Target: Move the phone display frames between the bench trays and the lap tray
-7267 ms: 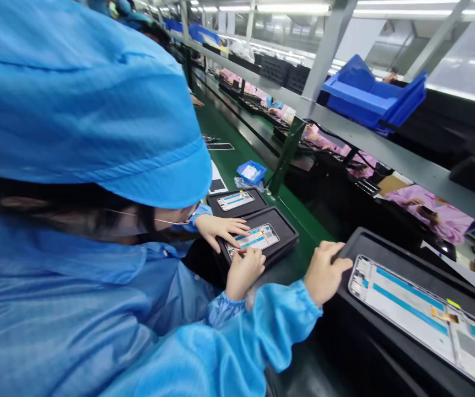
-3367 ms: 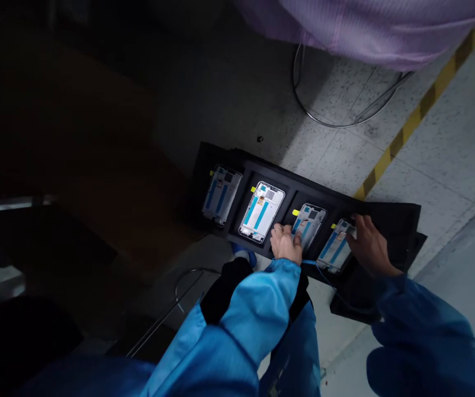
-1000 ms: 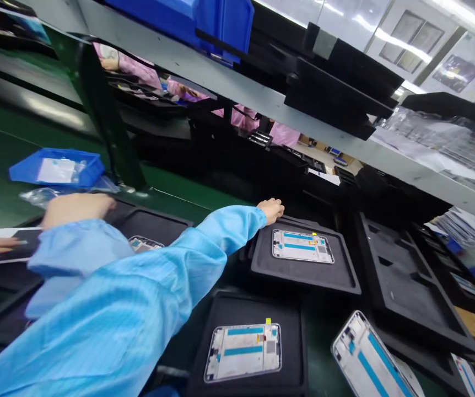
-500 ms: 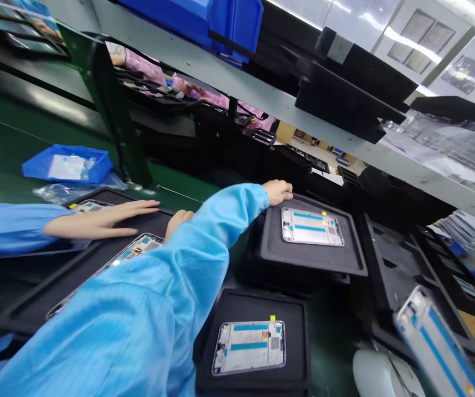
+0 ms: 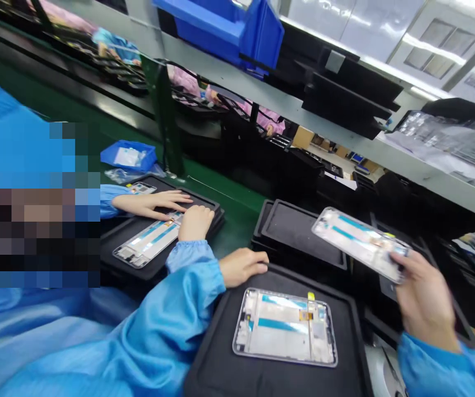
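My left hand (image 5: 243,267) has its fingers bent over the far left edge of a black foam tray (image 5: 270,380) near me. In that tray lies a silver phone frame (image 5: 285,328) with blue strips and a yellow tab. Up at the right, my right hand (image 5: 425,292) pinches one end of a second phone frame (image 5: 359,242), held tilted in the air. Beneath and behind that raised frame is a stack topped by a bare black tray (image 5: 299,229).
To my left, a co-worker's hands (image 5: 196,223) work on a phone frame (image 5: 150,242) in another tray. A blue bin (image 5: 128,155) stands beyond them. A metal shelf (image 5: 287,91) with blue bins crosses overhead. A white rounded object (image 5: 382,369) sits at lower right.
My left hand has come nearer, bringing the tray with its phone frame off the far stack. My right hand has entered view, raising its phone frame up and left.
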`<state>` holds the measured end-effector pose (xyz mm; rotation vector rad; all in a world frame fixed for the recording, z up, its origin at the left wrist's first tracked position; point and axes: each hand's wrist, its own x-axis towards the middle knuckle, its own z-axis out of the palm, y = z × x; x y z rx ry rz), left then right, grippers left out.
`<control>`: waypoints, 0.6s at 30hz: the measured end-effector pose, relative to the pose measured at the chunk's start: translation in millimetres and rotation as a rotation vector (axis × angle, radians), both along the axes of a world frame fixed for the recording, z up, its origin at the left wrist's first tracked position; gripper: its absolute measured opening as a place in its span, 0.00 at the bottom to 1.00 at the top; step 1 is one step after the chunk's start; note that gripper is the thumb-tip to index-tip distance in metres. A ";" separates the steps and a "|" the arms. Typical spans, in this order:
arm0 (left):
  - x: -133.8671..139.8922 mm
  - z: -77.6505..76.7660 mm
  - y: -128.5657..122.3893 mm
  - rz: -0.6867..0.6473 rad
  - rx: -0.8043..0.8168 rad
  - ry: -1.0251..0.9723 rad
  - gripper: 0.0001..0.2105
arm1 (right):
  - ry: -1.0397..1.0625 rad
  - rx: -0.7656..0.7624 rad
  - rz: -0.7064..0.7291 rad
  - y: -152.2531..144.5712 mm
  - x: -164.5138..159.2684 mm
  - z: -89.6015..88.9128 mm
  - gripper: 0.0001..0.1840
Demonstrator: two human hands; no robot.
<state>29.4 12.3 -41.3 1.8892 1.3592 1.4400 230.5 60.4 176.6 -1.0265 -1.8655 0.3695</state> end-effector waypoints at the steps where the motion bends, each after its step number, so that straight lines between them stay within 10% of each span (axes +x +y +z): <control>1: 11.1 -10.5 4.7 0.019 -0.024 0.006 0.09 | -0.010 -0.046 0.016 14.9 -11.3 -9.9 0.14; 7: 39.2 -56.2 38.8 0.188 -0.149 0.015 0.08 | -0.194 -0.105 -0.069 86.9 -48.3 -59.2 0.13; 18: 42.5 -73.4 65.0 0.299 -0.303 0.071 0.06 | -0.423 0.012 -0.524 127.0 -1.6 -64.1 0.14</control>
